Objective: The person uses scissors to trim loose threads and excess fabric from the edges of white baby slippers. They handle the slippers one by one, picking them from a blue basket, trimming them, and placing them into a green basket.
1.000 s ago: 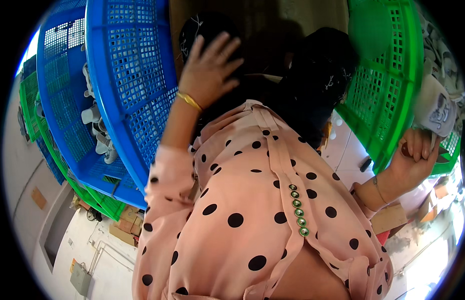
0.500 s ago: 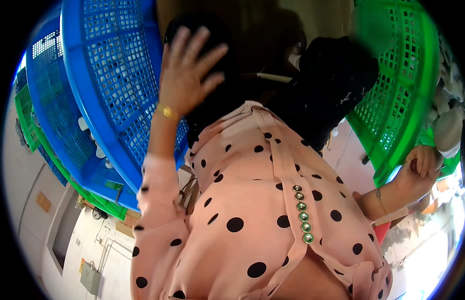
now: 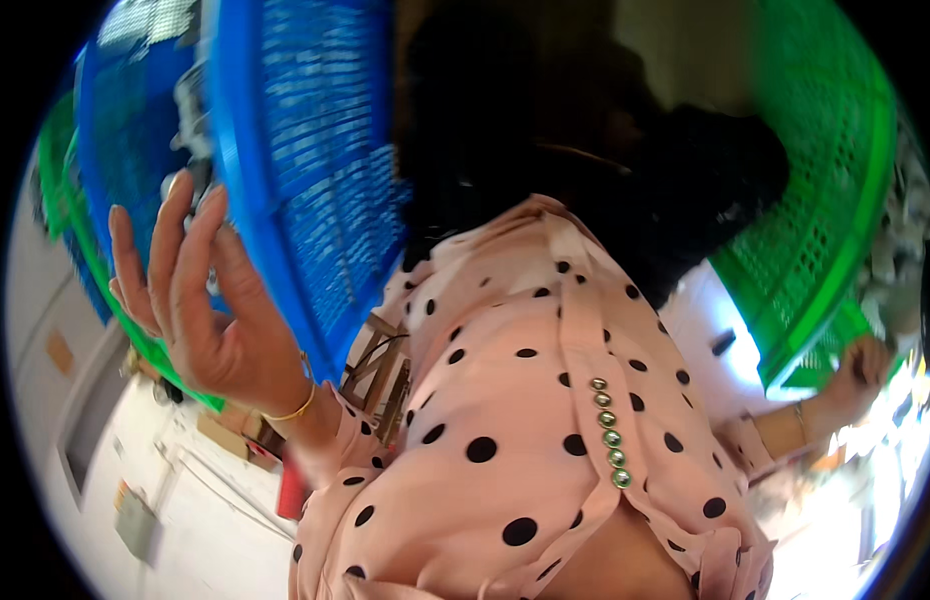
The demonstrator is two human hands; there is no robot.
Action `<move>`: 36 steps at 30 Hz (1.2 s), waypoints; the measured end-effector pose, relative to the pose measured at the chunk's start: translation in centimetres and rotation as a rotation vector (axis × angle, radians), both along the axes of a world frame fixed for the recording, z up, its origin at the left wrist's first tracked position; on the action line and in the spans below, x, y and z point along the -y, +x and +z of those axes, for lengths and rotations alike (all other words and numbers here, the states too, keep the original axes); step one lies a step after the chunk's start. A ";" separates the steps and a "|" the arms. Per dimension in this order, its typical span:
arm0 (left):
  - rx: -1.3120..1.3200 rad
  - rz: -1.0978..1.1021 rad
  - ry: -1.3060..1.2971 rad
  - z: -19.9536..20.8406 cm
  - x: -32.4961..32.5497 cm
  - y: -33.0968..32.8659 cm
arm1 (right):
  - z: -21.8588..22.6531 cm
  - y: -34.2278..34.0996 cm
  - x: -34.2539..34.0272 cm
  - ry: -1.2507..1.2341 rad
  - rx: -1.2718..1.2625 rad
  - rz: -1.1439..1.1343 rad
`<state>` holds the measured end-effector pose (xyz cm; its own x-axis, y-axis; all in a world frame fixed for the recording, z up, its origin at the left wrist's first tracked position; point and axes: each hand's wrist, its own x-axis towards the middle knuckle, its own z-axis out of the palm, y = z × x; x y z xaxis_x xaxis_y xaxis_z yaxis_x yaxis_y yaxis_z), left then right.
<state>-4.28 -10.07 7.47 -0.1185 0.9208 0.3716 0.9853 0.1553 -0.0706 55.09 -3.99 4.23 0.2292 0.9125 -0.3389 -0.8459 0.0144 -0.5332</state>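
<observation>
**Two hands apart, one by the blue crate, one at the green crate**

Two plastic mesh crates fill the view. The left hand (image 3: 200, 310) is raised with the palm open and the fingers spread wide; it holds nothing. It is just beside the rim of the blue crate (image 3: 305, 170), and I cannot tell if the fingertips touch it. Behind this hand a second blue crate and a green edge can be seen, stacked close together.

The right hand (image 3: 865, 365) is far on the other side, at the lower edge of the green crate (image 3: 825, 220). Its fingers look curled there, but the picture is blurred and bright at this place, so I cannot tell if the grip is closed on the crate or on something else.

Between the two arms is the pink dotted blouse (image 3: 525, 420).

As a judgement: the work is in the middle. Neither crate is clearly gripped or set down, and both crates appear tilted.
</observation>
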 end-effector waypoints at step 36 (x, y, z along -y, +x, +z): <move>1.562 0.421 -0.618 -14.6 1.9 -29.5 | 0.5 -34.8 -1.1 0.082 1.261 0.641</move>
